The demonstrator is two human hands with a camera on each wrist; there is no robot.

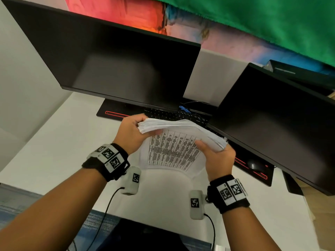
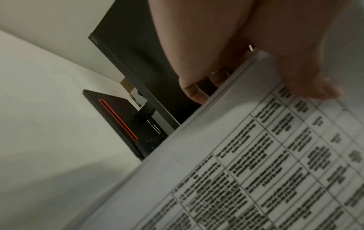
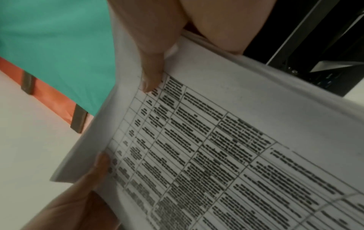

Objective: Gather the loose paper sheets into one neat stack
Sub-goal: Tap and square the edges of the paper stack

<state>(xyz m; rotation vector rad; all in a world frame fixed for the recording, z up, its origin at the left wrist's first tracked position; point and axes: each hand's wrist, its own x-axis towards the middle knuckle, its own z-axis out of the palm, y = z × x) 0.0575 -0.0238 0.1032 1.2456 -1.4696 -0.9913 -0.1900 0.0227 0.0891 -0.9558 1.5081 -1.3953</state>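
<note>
above the white desk [image 1: 54,142] i hold the paper stack [image 1: 174,140] upright, left hand [image 1: 130,134] and right hand [image 1: 215,156] pinching opposite top corners, likely so the bottom edges can be squared against the desk.

There were two hands [image 1: 133,132] [image 1: 216,156], one stack of paper [image 1: 174,142], two monitors [image 1: 112,58] [image 1: 275,113], one keyboard [image 1: 174,115], one mouse [image 1: 253,164] at three o'clock.
</note>
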